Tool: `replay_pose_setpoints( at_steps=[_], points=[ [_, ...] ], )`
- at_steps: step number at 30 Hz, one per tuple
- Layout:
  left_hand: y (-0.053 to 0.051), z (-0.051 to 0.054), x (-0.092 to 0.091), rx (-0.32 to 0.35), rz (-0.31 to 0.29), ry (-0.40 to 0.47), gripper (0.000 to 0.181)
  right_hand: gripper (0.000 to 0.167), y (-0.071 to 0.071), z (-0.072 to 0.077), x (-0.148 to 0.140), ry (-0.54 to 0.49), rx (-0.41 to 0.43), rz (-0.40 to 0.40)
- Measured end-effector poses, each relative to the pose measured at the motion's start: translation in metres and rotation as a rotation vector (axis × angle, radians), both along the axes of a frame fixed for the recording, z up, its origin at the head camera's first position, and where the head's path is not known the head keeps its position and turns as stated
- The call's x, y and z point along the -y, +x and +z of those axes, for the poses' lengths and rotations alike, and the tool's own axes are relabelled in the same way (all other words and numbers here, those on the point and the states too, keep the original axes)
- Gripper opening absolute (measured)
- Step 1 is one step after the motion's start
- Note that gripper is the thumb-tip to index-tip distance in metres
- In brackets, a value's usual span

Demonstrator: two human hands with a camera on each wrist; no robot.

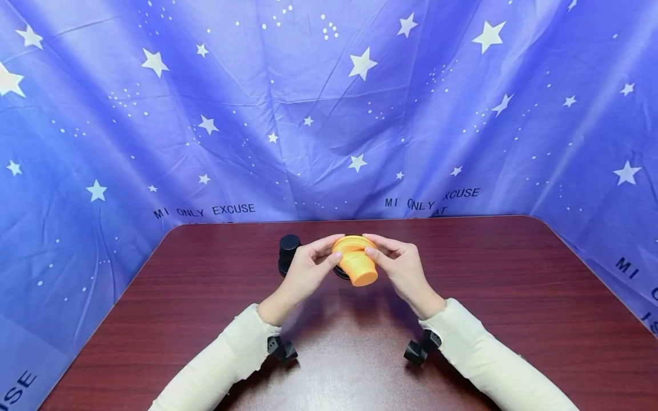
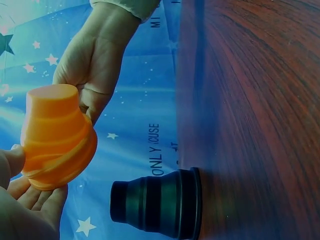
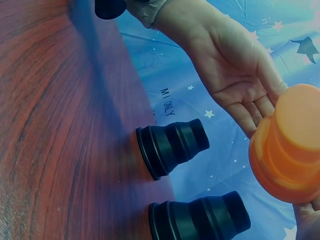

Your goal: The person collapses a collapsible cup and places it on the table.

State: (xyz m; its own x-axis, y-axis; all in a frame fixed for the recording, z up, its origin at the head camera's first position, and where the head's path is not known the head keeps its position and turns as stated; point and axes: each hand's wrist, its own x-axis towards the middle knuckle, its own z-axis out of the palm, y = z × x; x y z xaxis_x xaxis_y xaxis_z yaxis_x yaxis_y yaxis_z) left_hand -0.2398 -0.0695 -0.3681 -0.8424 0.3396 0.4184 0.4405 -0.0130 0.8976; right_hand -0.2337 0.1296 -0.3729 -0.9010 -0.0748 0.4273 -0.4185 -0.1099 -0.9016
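Observation:
An orange collapsible cup (image 1: 358, 262) is held up between both hands, its ribbed wall partly folded and twisted near the rim. My left hand (image 1: 305, 271) pinches its left side, with the thumb on the wall and the fingers at the rim. On the opposite side my right hand (image 1: 406, 271) pinches it in the same way. The left wrist view shows the cup (image 2: 60, 135) tilted, with its smooth base toward the camera. Two black stepped cups stand upside down on the table; one black cup (image 1: 289, 251) is beside my left hand, the other (image 1: 341, 273) mostly hidden behind the orange cup.
A dark red wood-grain table (image 1: 339, 354) lies under the hands. A blue curtain (image 1: 308, 85) with white stars hangs behind and along the sides. The two black cups (image 3: 172, 147) stand close together near the table's far edge.

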Motion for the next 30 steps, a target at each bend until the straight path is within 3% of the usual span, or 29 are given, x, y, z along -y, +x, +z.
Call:
replay_pose_setpoints(
  at_steps=[14,30],
  points=[
    [-0.0006,-0.0014,-0.0036,0.013,0.091,0.002,0.029,0.032,0.0005,-0.0004,0.0004,0.047,-0.038,-0.01],
    [-0.0005,0.0009,-0.0004,0.061,0.027,-0.023,0.037,0.032,-0.0005,0.0,-0.0017,0.091,-0.043,-0.001]
  ],
)
